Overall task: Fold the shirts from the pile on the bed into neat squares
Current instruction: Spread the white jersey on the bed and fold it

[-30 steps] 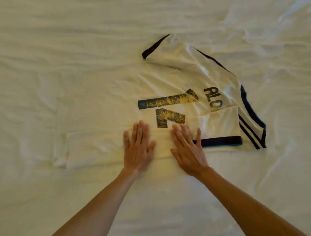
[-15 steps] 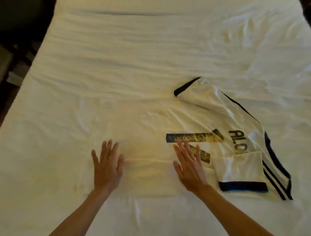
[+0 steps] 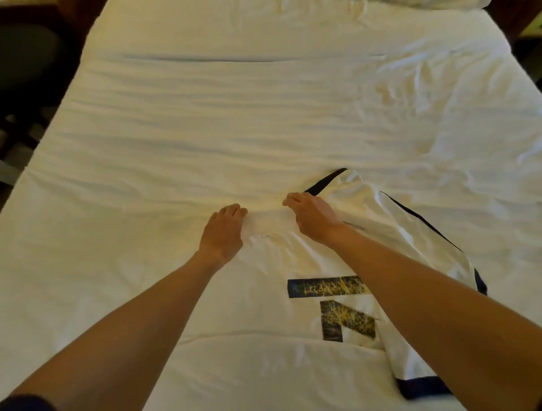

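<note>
A white jersey (image 3: 272,296) with navy trim and a dark, yellow-cracked number lies spread on the bed, its near long edge folded over. My left hand (image 3: 223,231) grips the cloth at the jersey's far edge, fingers curled into it. My right hand (image 3: 311,215) pinches the same far edge a little to the right, beside the navy-edged sleeve (image 3: 349,187). The fabric bunches up between the two hands. My right forearm covers part of the number and the near sleeve.
The white wrinkled bedsheet (image 3: 234,117) stretches far beyond the jersey. A pillow edge (image 3: 425,3) shows at the top. A dark chair (image 3: 26,64) and floor lie off the bed's left side.
Both hands left the near folded edge, where they pressed flat, and reached to the jersey's far edge, where their fingers curled onto the cloth. The camera view tilted up the bed.
</note>
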Demonstrator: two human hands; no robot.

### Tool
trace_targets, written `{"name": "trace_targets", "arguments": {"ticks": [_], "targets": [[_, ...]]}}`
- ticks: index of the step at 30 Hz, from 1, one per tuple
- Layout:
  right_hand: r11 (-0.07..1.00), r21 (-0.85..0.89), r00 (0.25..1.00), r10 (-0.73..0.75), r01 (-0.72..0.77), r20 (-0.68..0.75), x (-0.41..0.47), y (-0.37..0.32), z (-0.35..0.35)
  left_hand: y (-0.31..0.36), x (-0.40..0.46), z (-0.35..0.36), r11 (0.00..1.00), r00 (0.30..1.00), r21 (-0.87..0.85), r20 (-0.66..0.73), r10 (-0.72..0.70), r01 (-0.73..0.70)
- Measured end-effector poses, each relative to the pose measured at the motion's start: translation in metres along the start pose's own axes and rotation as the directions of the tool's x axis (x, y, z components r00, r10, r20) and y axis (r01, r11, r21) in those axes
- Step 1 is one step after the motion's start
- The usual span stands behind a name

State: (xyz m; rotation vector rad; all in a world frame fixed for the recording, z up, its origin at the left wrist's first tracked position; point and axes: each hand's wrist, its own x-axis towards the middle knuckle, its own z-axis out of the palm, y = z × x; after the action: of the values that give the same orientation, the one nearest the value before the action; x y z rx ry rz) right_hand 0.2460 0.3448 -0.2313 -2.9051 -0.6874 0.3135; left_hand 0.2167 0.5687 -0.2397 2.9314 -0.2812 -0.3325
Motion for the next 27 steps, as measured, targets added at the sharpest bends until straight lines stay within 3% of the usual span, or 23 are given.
{"name": "trace_targets", "arguments": {"ticks": [3, 6, 10, 12, 14, 16, 21, 25, 27], "targets": [[0.975, -0.223, 0.991, 0.021, 0.01, 0.135, 0.01, -0.003, 0.01, -0.023, 0.006, 0.004, 0.987, 0.997, 0.159, 0.079, -0.027, 0.014], [0.952, -0.303, 0.991, 0.087, -0.052, 0.105, 0.005, 0.002, 0.022, -0.042, 0.005, 0.01, 0.96, 0.993, 0.274, 0.083, -0.089, 0.063], [0.991, -0.131, 0.983, 0.002, -0.027, -0.183, -0.018, 0.007, 0.032, -0.053, -0.004, 0.002, 0.945, 0.997, 0.318, -0.04, -0.071, 0.08], [0.998, 0.061, 0.942, 0.001, 0.021, -0.336, -0.04, 0.005, 0.036, -0.057, -0.024, -0.001, 0.963, 0.976, 0.266, -0.217, 0.028, 0.031], [0.995, 0.09, 0.9, 0.003, 0.04, -0.435, -0.068, -0.002, 0.039, -0.059, -0.053, 0.002, 0.972, 0.912, 0.235, -0.399, 0.092, 0.005], [0.997, 0.068, 0.888, -0.001, 0.036, -0.459, -0.101, -0.009, 0.046, -0.064, -0.089, 0.013, 0.971, 0.893, 0.24, -0.437, 0.108, 0.001], [0.998, 0.039, 0.93, 0.061, -0.051, -0.361, -0.164, -0.022, 0.083, -0.086, -0.161, 0.047, 0.961, 0.951, 0.263, -0.31, -0.003, 0.089], [0.993, 0.098, 0.908, 0.099, -0.064, -0.408, -0.17, -0.027, 0.084, -0.083, -0.172, 0.04, 0.979, 0.904, 0.174, -0.427, -0.024, 0.108], [0.988, 0.13, 0.907, 0.132, -0.086, -0.4, -0.172, -0.031, 0.082, -0.08, -0.18, 0.038, 0.976, 0.912, 0.171, -0.406, -0.057, 0.138]]}}
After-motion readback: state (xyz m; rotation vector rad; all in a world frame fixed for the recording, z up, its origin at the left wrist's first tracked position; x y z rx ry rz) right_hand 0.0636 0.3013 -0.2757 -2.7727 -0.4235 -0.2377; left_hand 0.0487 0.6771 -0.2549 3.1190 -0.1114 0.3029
